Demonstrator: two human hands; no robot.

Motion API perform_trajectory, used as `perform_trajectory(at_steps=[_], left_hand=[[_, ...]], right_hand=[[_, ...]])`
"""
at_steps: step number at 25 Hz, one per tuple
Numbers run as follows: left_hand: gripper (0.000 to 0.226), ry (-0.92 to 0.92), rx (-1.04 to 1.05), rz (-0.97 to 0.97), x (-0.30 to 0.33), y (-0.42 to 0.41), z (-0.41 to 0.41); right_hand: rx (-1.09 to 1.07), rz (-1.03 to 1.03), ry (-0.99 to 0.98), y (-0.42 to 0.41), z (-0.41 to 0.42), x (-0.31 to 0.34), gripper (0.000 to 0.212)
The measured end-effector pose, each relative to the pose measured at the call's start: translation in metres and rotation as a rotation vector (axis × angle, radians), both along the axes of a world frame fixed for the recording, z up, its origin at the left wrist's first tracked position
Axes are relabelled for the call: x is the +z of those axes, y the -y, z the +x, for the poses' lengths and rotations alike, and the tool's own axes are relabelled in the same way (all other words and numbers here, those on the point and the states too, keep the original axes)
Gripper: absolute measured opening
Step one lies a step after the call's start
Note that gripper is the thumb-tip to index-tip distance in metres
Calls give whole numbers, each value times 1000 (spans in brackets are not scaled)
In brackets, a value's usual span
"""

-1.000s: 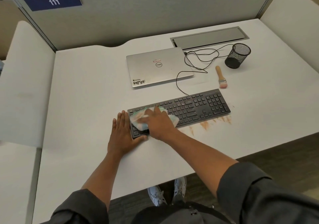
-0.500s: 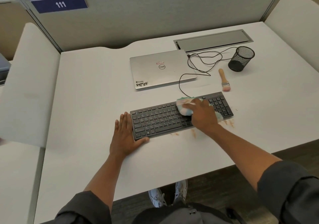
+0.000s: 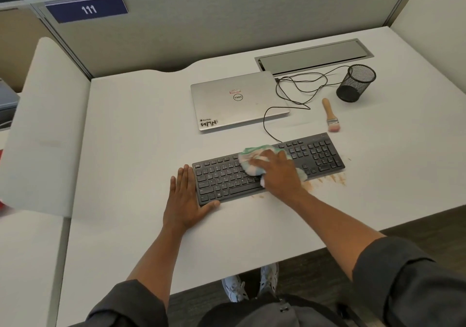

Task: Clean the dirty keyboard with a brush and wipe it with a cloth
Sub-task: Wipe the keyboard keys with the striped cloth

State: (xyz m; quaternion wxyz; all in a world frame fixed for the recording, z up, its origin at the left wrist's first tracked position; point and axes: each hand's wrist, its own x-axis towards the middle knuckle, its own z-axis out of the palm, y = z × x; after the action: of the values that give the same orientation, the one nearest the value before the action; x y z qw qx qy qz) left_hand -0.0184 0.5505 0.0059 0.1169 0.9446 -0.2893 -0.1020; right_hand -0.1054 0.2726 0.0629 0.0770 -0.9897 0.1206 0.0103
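Note:
A black keyboard (image 3: 320,155) lies across the white desk (image 3: 131,130). My right hand (image 3: 277,172) presses a pale green and white cloth (image 3: 252,154) flat onto the middle keys, fingers spread over it. My left hand (image 3: 185,198) rests flat on the desk against the keyboard's left end, thumb along its front corner. A small wooden brush (image 3: 330,116) with pink bristles lies on the desk behind the keyboard's right end.
Orange-brown crumbs (image 3: 327,179) are scattered on the desk in front of the keyboard's right half. A closed silver laptop (image 3: 237,101), a loose black cable (image 3: 297,92), a black mesh cup (image 3: 355,83) and a metal cable hatch (image 3: 312,55) sit behind.
My right hand swept the cloth from the keyboard's left end toward the right, then came back to the middle. The left hand stayed at the left end.

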Motion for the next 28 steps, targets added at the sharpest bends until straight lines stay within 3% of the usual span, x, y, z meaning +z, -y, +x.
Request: perform_trajectory(at_steps=[6, 11, 15, 24, 28], left_hand=[[130, 9, -10, -10, 1, 0, -1], [129, 16, -8, -12, 2, 0, -1], [126, 29, -8, -43, 3, 1, -2], [125, 9, -10, -52, 3, 1, -2], [123, 1, -17, -62, 4, 1, -2]], right_hand=[[-213, -21, -60, 53, -8, 13, 66], [-90, 18, 16, 10, 12, 18, 69], [2, 13, -38, -14, 15, 10, 66], [-224, -22, -69, 87, -23, 13, 68], [-221, -26, -24, 74, -15, 17, 69]])
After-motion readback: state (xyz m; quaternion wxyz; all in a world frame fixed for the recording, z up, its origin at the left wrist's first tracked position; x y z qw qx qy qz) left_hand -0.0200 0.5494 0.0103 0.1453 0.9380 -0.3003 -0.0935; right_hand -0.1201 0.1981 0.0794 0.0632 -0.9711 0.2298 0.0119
